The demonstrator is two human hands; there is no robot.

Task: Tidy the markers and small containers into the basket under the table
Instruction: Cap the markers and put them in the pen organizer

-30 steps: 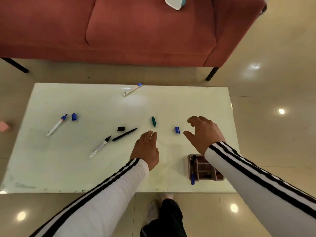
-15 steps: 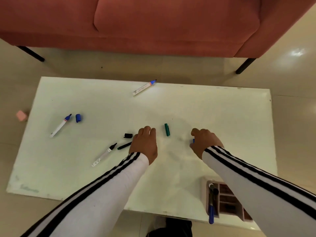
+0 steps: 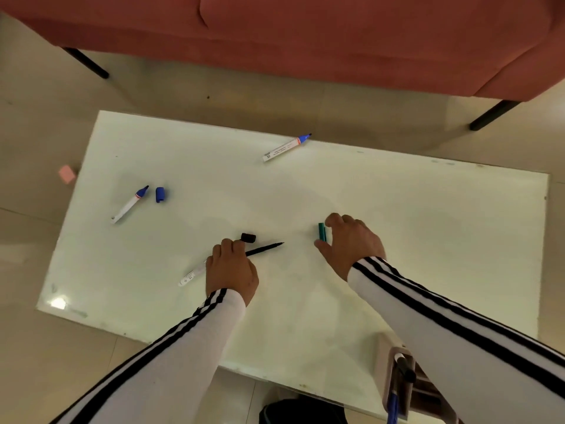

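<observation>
Head view.
- Desk [image 3: 428,215]: white top, standing in front of a red sofa [image 3: 305,35].
- Left hand [image 3: 230,270]: knuckles up, fingers curled over a black pen [image 3: 266,248] and a white marker [image 3: 192,276]. Whether it gripped either could not be told.
- Black cap [image 3: 248,237]: just beside the left fingertips.
- Right hand [image 3: 351,243]: forefinger and thumb stood at either end of a green cap [image 3: 322,231]. A firm pinch could not be told.
- Uncapped blue marker [image 3: 130,205]: at desk left, with a blue cap [image 3: 160,194] beside it.
- Second blue marker [image 3: 287,147]: at the far edge.
- Pen holder [image 3: 394,377]: at the near right corner, partly hidden by a sleeve.
</observation>
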